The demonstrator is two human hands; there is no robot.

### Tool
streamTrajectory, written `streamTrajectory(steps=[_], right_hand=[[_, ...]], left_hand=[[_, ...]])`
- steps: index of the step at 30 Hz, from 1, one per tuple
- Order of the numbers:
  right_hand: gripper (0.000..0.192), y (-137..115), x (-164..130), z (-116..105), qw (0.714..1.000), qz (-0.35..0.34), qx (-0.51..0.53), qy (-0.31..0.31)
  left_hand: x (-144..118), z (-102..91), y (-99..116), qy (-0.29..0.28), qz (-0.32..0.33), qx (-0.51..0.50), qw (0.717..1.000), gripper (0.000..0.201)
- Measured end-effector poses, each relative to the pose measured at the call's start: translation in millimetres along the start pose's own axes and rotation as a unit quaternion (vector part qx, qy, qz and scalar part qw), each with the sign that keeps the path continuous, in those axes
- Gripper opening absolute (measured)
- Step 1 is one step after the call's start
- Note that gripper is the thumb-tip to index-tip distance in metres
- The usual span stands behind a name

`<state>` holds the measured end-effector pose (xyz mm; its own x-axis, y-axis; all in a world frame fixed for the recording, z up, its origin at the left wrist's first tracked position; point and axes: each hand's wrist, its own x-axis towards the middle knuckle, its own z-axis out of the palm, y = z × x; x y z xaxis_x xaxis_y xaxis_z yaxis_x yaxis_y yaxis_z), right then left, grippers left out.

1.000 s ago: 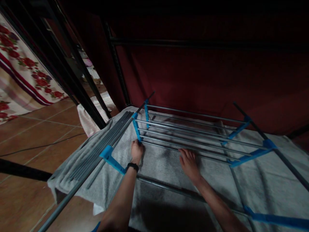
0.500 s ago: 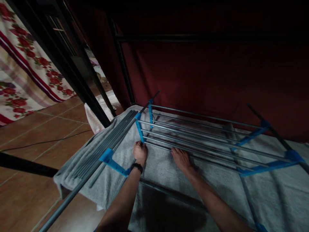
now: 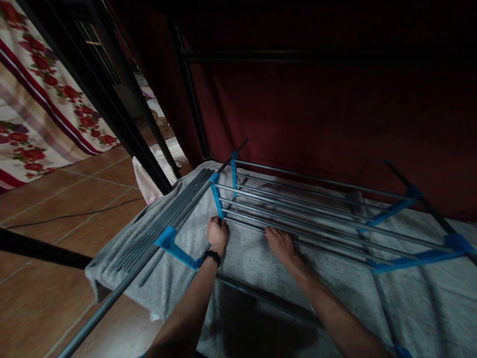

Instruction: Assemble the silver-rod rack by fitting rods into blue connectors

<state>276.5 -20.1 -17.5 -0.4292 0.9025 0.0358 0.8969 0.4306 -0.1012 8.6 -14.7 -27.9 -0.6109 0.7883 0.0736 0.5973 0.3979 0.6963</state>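
Observation:
A rack frame of grey metal rods [image 3: 298,202] joined by blue plastic brackets stands on a grey blanket. My left hand [image 3: 217,233], with a black band at the wrist, is closed at the lower end of a blue bracket [image 3: 216,199]; its fingertips are partly hidden. To the right, my right hand [image 3: 280,243] has its fingers curled over the lowest front rod [image 3: 246,225], with the thumb out of sight. Another blue bracket [image 3: 179,252] sits on a long tube [image 3: 112,303] left of my left forearm.
Several loose grey rods [image 3: 164,221] lie side by side on the blanket's [image 3: 253,253] left part. Dark metal posts [image 3: 122,119] rise at the left, and a dark red panel [image 3: 316,114] closes the back. A cable [image 3: 74,215] crosses the tiled floor.
The whole view has shifted slightly as the head moved. Both hands keep their places on the rack, with no visible change in grip.

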Motion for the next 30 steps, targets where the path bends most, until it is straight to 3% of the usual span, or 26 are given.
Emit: streamTrajectory(steps=[30], right_hand=[[0.029,0.2,0.8,-0.3,1.000,0.002,0.011,0.008]], left_hand=[[-1.3,-5.1,-5.9,-0.017,0.051,-0.005,0.999,0.024]])
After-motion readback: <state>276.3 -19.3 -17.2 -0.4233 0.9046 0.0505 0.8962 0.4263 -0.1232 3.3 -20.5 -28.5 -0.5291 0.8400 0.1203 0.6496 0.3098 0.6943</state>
